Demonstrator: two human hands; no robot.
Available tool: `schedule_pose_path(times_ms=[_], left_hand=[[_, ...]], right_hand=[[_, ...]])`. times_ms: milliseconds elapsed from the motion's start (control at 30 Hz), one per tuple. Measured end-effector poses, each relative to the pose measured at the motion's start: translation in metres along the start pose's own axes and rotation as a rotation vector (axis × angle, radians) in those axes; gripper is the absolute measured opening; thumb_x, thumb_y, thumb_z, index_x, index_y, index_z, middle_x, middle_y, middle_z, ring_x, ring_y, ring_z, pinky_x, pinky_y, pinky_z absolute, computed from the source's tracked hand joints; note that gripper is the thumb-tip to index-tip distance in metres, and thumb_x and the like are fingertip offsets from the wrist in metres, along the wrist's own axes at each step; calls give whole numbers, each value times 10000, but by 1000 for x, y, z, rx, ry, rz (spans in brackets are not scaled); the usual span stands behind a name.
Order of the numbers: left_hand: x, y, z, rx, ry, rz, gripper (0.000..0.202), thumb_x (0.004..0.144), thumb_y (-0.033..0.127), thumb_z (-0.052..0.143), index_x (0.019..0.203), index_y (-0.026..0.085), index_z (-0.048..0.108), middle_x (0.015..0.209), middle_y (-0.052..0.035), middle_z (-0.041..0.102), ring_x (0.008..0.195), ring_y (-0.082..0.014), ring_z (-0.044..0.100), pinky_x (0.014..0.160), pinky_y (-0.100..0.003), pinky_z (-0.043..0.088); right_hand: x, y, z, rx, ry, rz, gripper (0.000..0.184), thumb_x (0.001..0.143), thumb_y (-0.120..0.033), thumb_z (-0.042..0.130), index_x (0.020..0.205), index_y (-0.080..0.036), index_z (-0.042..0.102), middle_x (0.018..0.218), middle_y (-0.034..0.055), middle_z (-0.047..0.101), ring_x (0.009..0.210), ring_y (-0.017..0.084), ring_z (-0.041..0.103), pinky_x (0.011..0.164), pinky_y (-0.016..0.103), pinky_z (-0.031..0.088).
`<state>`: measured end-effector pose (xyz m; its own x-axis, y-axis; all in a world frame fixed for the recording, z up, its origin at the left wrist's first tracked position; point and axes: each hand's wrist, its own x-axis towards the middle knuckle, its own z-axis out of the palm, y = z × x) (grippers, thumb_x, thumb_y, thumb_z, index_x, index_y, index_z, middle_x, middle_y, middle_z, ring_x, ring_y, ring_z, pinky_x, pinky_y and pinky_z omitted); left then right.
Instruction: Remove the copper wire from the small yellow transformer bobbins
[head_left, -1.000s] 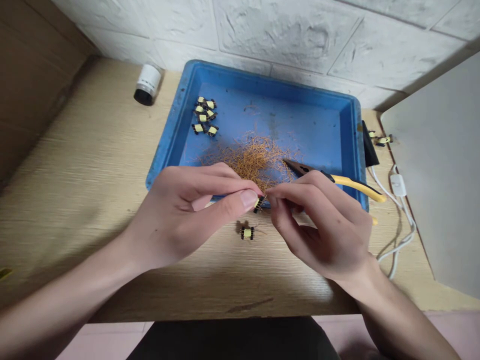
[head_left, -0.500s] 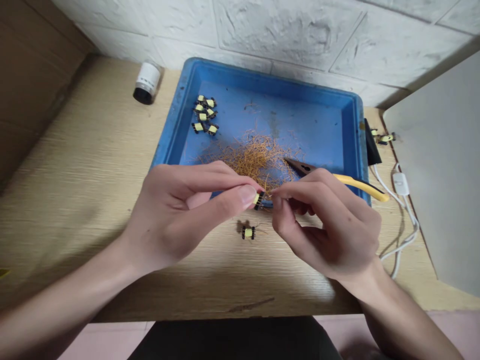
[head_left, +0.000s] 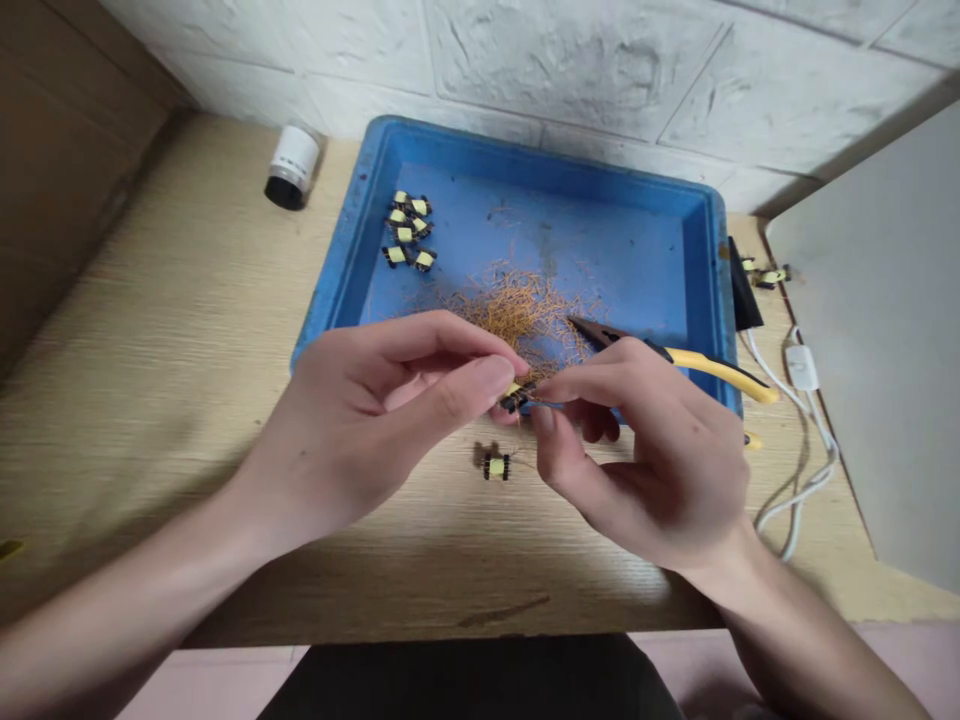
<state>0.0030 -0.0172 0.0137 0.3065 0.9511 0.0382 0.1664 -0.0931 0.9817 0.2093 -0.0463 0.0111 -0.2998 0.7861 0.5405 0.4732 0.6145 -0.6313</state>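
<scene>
My left hand (head_left: 375,415) pinches a small black-and-yellow component (head_left: 514,396) between thumb and forefinger, just in front of the blue tray (head_left: 352,230). My right hand (head_left: 645,450) has its thumb and forefinger pinched at the component's right end, on something too thin to make out, while yellow-handled pliers (head_left: 712,368) lie across its palm with the jaws pointing into the tray. A second such component (head_left: 495,465) lies on the wooden table (head_left: 187,330) below my fingers.
Inside the tray are a heap of copper wire scraps (head_left: 517,310) and several finished components (head_left: 409,232). A black-and-white bottle (head_left: 289,167) lies at the back left. A white cable with switch (head_left: 802,400) and a grey panel (head_left: 877,330) are on the right.
My right thumb and forefinger have closed in against the component, which has tilted slightly. Both hands shifted a little upward toward the tray.
</scene>
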Motion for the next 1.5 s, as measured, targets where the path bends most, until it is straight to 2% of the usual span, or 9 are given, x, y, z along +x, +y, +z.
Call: schedule_pose_path(times_ms=[167, 367, 533, 633, 700, 767, 900, 1233, 1500], left_hand=[[0, -1, 0, 1, 25, 85, 224, 933, 130, 751, 930, 336, 839, 871, 113, 832, 838, -97, 809, 733, -79, 605], [-1, -4, 0, -22, 26, 126, 265, 890, 97, 787, 985, 338, 844, 907, 100, 837, 854, -118, 805, 760, -121, 630], [-3, -5, 0, 103, 66, 161, 211, 910, 142, 784, 954, 337, 853, 839, 99, 826, 746, -99, 761, 638, -119, 559], [-5, -5, -2, 215, 115, 173, 131, 917, 204, 798, 922, 320, 859, 663, 90, 749, 525, -76, 610, 447, -173, 400], [-6, -5, -2, 255, 136, 182, 95, 918, 230, 812, 918, 312, 860, 594, 89, 700, 447, -67, 504, 390, -220, 296], [-6, -5, -1, 256, 147, 190, 93, 918, 230, 818, 927, 314, 857, 653, 87, 738, 488, -65, 536, 417, -217, 325], [-5, -4, 2, 208, 160, 196, 143, 907, 194, 815, 945, 329, 844, 812, 118, 808, 662, -46, 670, 566, -156, 460], [-6, -4, 3, 213, 187, 199, 146, 912, 206, 797, 908, 349, 829, 785, 138, 787, 643, -47, 670, 544, -189, 469], [-6, -7, 5, 129, 186, 262, 187, 932, 117, 774, 973, 295, 814, 813, 81, 776, 713, -105, 702, 608, -253, 543]], right_hand=[[-2, -2, 1, 18, 1, 16, 179, 949, -17, 662, 971, -195, 666, 776, -9, 664, 686, 108, 617, 629, 246, 519], [-1, -3, 0, 27, 15, 27, 221, 933, -9, 661, 975, -225, 647, 769, -12, 670, 692, 123, 636, 614, 264, 525], [0, -3, 0, 50, 8, 30, 239, 928, -2, 649, 984, -234, 640, 774, -8, 686, 696, 129, 637, 588, 278, 506], [0, -4, -1, 84, 2, 59, 227, 919, 5, 647, 965, -218, 648, 765, -16, 662, 670, 113, 599, 581, 273, 486], [0, -5, -2, 122, -13, 118, 199, 928, -13, 653, 948, -212, 657, 743, -28, 632, 643, 102, 561, 577, 269, 474], [0, -7, -3, 165, -27, 188, 174, 939, -36, 655, 926, -210, 663, 719, -38, 603, 622, 95, 536, 571, 265, 465], [2, -9, -3, 235, -25, 265, 163, 939, -52, 659, 897, -210, 667, 699, -51, 579, 598, 86, 519, 542, 251, 443], [3, -11, -2, 273, -17, 308, 176, 919, -32, 678, 894, -206, 682, 699, -61, 569, 593, 75, 496, 524, 228, 430], [4, -13, -1, 266, 18, 314, 188, 868, -16, 705, 858, -203, 697, 676, -64, 577, 567, 67, 501, 485, 209, 415]])
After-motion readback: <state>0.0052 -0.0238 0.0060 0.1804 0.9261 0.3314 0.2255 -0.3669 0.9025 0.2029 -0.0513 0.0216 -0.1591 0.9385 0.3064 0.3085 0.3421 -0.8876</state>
